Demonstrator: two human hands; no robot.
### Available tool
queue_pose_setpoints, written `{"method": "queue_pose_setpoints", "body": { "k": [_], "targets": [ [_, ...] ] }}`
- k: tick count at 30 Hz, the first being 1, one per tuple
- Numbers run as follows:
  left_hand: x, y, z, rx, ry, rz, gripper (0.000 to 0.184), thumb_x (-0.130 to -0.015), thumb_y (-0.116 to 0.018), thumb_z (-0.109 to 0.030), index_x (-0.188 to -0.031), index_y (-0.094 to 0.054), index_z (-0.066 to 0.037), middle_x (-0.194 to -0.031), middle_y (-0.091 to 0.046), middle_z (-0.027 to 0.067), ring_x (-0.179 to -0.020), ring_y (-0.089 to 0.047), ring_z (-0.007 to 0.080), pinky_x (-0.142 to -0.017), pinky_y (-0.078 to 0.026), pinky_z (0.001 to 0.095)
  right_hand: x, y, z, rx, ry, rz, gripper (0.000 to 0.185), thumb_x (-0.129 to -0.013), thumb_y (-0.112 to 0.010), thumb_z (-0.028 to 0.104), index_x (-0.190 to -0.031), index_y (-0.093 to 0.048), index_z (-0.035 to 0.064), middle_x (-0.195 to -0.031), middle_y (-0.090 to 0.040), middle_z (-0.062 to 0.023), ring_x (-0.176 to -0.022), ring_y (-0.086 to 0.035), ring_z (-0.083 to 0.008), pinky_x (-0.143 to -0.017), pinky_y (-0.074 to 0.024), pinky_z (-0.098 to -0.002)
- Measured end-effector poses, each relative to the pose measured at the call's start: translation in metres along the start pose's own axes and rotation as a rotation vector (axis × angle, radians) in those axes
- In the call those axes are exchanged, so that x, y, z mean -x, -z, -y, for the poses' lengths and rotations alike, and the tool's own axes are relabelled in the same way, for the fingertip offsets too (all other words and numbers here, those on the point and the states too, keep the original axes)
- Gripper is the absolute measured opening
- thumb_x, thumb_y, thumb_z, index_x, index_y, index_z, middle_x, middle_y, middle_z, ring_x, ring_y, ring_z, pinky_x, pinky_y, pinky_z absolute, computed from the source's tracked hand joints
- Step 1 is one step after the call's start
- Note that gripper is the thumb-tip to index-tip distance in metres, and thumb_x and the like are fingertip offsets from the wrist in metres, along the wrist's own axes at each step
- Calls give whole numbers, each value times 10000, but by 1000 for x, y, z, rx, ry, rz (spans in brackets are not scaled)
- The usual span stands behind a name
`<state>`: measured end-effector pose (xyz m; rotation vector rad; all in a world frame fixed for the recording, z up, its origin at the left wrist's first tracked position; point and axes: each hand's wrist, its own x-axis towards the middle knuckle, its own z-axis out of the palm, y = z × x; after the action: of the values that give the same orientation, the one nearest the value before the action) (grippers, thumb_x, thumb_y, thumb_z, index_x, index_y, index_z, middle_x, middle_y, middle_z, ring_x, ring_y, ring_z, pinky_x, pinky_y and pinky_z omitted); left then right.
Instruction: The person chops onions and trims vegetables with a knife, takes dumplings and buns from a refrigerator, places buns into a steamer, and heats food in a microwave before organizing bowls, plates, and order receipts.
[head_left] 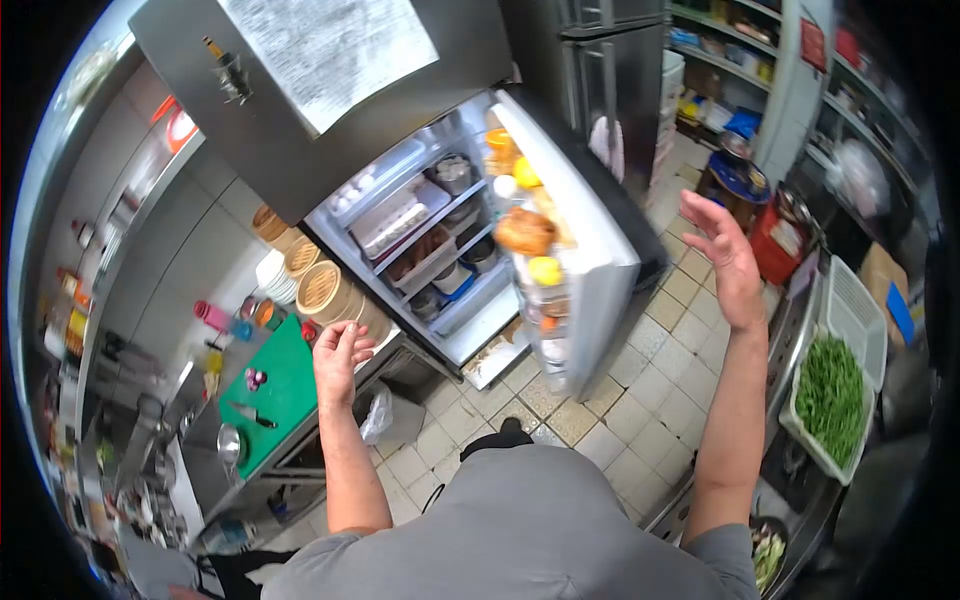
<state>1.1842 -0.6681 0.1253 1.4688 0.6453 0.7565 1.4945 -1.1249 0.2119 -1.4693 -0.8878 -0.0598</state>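
A refrigerator stands ahead of me, its door (pixel 600 270) swung out to the right. Jars, yellow items and a brown bundle fill the door racks. Inside, the shelves hold an egg tray (pixel 395 228), tubs and containers (pixel 430 265). My right hand (pixel 728 260) is raised to the right of the door, apart from it, fingers spread and thumb out; nothing is in it. My left hand (pixel 340 358) hovers near the bamboo steamers (pixel 322 290), left of the refrigerator. Its fingers are loosely bent and somewhat apart, with nothing visible in them.
On the left counter, a green cutting board (pixel 275 390) bears a knife (pixel 252 414) and small purple onions (pixel 256 379). A metal bowl (pixel 231 443) sits beside it. To my right, a white basket (pixel 850 300) holds green vegetables (pixel 830 395). A bin (pixel 400 420) stands under the left counter.
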Motion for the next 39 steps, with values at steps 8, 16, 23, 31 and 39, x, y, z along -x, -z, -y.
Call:
{"method": "queue_pose_setpoints", "body": {
  "k": [8, 16, 23, 31, 39],
  "targets": [
    [-52, -65, 51, -62, 279, 3, 298, -971, -665, -310, -1124, -609, -61, -1054, -680, 81, -822, -691, 173, -671, -559, 304, -86, 106, -116, 312, -29, -463, 235, -1010, -561, 204, -1074, -709, 34, -1039, -692, -40, -999, -604, -138, -944, -439, -274],
    [-230, -181, 236, 64, 657, 165, 407, -962, -655, -338, -1269, -555, -91, -1205, -636, 118, -884, -672, 261, -718, -580, 375, -145, 169, -182, 285, -42, -574, 310, -1050, -428, 205, -1084, -649, -10, -1104, -621, -59, -1070, -564, -158, -999, -389, -277],
    [-424, -251, 411, 235, 841, -37, 426, -980, -599, -402, -1274, -517, -105, -1202, -573, 133, -981, -615, 363, -784, -570, 465, -166, 181, -210, 208, -114, -780, 350, -1046, -430, 295, -1095, -650, 26, -1072, -633, -66, -1038, -590, -177, -961, -428, -303],
    [-535, -280, 424, 648, 710, -434, 238, -993, -602, -232, -1217, -566, -160, -1211, -610, 102, -861, -659, 227, -648, -608, 395, -191, 215, -242, 50, -236, -886, 357, -1028, -476, 329, -1129, -662, 42, -1084, -657, -71, -1027, -617, -194, -957, -448, -319],
    [-436, -284, 364, 773, 435, -497, 352, -955, -494, -80, -1303, -495, -24, -1222, -596, 124, -1016, -635, 283, -760, -630, 422, -209, 246, -260, -132, -308, -821, 387, -1032, -449, 294, -1230, -634, 16, -1238, -647, -144, -1171, -609, -268, -1028, -454, -377]
  ]
}}
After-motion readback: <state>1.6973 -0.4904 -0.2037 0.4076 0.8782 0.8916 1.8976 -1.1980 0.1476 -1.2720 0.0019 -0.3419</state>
